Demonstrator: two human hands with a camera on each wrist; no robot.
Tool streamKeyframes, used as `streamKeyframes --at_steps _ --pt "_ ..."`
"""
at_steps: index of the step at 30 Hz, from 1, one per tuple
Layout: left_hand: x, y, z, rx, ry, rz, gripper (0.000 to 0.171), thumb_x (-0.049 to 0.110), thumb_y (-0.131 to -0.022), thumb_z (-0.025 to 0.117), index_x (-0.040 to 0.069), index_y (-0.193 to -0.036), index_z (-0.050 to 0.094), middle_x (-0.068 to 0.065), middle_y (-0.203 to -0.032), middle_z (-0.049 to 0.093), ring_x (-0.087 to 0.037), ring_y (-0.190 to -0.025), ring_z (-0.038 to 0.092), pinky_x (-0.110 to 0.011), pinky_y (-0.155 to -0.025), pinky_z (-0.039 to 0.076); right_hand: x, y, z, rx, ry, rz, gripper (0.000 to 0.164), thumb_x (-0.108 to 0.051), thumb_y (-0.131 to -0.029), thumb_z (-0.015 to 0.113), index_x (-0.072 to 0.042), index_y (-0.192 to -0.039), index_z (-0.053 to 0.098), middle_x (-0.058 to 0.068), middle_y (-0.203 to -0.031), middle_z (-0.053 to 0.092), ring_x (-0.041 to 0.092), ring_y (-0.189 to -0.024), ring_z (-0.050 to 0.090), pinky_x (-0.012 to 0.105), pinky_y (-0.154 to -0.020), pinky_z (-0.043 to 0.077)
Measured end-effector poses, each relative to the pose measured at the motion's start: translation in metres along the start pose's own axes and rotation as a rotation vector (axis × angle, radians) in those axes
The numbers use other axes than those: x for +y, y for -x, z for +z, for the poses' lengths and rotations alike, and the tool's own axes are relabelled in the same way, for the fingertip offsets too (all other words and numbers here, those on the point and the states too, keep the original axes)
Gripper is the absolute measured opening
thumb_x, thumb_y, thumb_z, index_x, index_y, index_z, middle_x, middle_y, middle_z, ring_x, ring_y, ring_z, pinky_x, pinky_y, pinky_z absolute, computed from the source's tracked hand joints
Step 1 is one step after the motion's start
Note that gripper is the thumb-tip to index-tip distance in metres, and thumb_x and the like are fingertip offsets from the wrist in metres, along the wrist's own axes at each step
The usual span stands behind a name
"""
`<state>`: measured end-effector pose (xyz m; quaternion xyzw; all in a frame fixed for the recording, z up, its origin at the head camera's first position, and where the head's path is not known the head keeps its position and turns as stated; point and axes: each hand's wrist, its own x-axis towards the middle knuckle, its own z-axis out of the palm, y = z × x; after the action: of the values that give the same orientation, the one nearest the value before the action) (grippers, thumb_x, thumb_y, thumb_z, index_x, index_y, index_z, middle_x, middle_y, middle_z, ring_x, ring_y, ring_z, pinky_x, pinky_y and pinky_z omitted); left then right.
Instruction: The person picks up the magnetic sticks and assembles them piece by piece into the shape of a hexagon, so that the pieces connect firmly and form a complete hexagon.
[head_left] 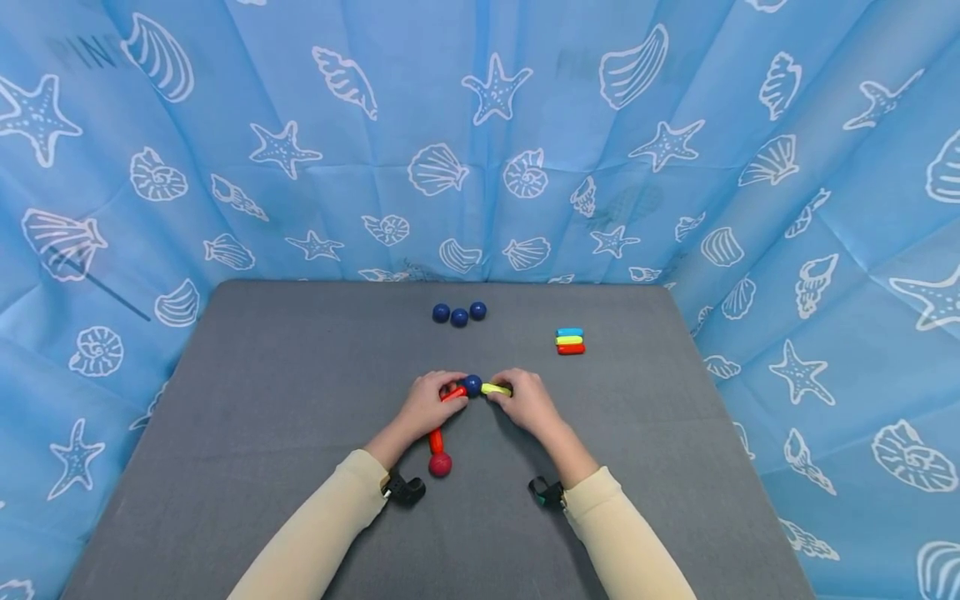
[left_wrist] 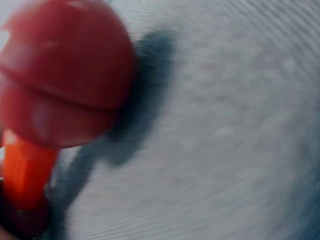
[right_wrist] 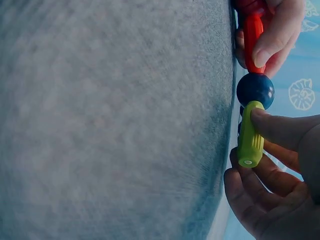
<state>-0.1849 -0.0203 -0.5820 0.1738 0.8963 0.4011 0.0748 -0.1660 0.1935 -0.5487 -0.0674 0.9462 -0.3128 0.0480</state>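
Note:
My left hand (head_left: 429, 406) pinches a red magnetic rod (head_left: 454, 392) between thumb and fingers. At that rod's right end sits a dark blue ball (head_left: 472, 384). My right hand (head_left: 529, 405) pinches a yellow-green rod (head_left: 496, 389), whose far end meets the blue ball (right_wrist: 255, 90) in the right wrist view. Another red ball, partly hidden by the left fingers, is at the red rod's other end (right_wrist: 254, 35). From under the left hand a second red rod (head_left: 436, 442) runs toward me, ending in a red ball (head_left: 440, 464), which looms large in the left wrist view.
Three blue balls (head_left: 459, 317) lie together toward the back of the grey table (head_left: 300, 358). To their right, blue, yellow-green and red rods (head_left: 570, 341) lie side by side. A blue shell-patterned curtain (head_left: 495, 167) hangs behind and along the sides.

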Motion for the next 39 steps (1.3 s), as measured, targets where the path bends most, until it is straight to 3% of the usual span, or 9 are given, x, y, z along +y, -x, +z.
streamKeyframes --at_steps 6,10,13,16,24,31,39 --pt "0.007 -0.01 -0.011 -0.106 -0.001 0.008 0.042 0.031 -0.089 0.077 0.013 -0.125 0.067 0.002 -0.092 0.062 -0.014 -0.077 0.052 -0.029 -0.071 0.043 0.003 -0.004 -0.001 -0.021 0.002 -0.039 0.02 -0.019 -0.09 0.078 -0.011 -0.107 0.076 0.005 -0.105 0.073 0.019 -0.093 0.065 0.041 -0.087 0.053" --pt "0.01 -0.018 -0.013 -0.175 -0.038 0.048 0.052 0.033 -0.087 0.08 0.014 -0.132 0.063 -0.003 -0.111 0.066 -0.019 -0.097 0.058 -0.038 -0.089 0.048 0.004 -0.007 -0.002 -0.051 0.004 -0.069 0.018 -0.018 -0.091 0.077 -0.011 -0.108 0.076 0.004 -0.105 0.072 0.018 -0.093 0.065 0.04 -0.086 0.054" --pt "0.012 -0.021 -0.012 -0.226 -0.041 0.078 0.056 0.032 -0.087 0.079 0.016 -0.137 0.062 -0.007 -0.13 0.064 -0.025 -0.116 0.055 -0.047 -0.103 0.045 0.003 -0.008 -0.003 -0.074 0.008 -0.093 0.018 -0.018 -0.091 0.076 -0.011 -0.108 0.076 0.004 -0.106 0.072 0.018 -0.093 0.066 0.04 -0.086 0.054" --pt "0.012 -0.022 -0.01 -0.247 -0.039 0.09 0.051 0.03 -0.089 0.078 0.016 -0.136 0.063 -0.006 -0.137 0.062 -0.028 -0.125 0.053 -0.049 -0.109 0.041 0.001 -0.01 -0.005 -0.088 0.007 -0.122 0.018 -0.018 -0.092 0.075 -0.011 -0.109 0.076 0.005 -0.107 0.072 0.019 -0.096 0.066 0.041 -0.088 0.054" --pt "0.014 -0.02 -0.004 -0.162 -0.054 0.073 0.036 0.023 -0.095 0.072 0.015 -0.13 0.066 -0.007 -0.127 0.066 -0.028 -0.119 0.059 -0.049 -0.105 0.044 -0.003 -0.013 -0.005 -0.077 -0.007 -0.159 0.018 -0.014 -0.092 0.075 -0.009 -0.109 0.076 0.007 -0.107 0.072 0.022 -0.099 0.067 0.042 -0.09 0.053" --pt "0.019 -0.015 0.004 -0.083 -0.057 -0.027 0.034 0.024 -0.097 0.07 0.014 -0.129 0.067 -0.009 -0.128 0.065 -0.03 -0.116 0.057 -0.048 -0.103 0.045 -0.005 -0.017 -0.004 -0.098 -0.008 -0.151 0.02 -0.016 -0.093 0.074 -0.01 -0.112 0.076 0.006 -0.111 0.072 0.022 -0.103 0.066 0.042 -0.094 0.052" --pt "0.027 -0.009 0.002 -0.043 -0.065 -0.097 0.03 0.02 -0.095 0.072 0.012 -0.123 0.069 -0.01 -0.121 0.066 -0.031 -0.116 0.06 -0.049 -0.102 0.047 -0.006 -0.018 -0.001 -0.116 -0.02 -0.19 0.02 -0.017 -0.092 0.075 -0.01 -0.111 0.076 0.006 -0.109 0.073 0.021 -0.1 0.067 0.041 -0.093 0.053"
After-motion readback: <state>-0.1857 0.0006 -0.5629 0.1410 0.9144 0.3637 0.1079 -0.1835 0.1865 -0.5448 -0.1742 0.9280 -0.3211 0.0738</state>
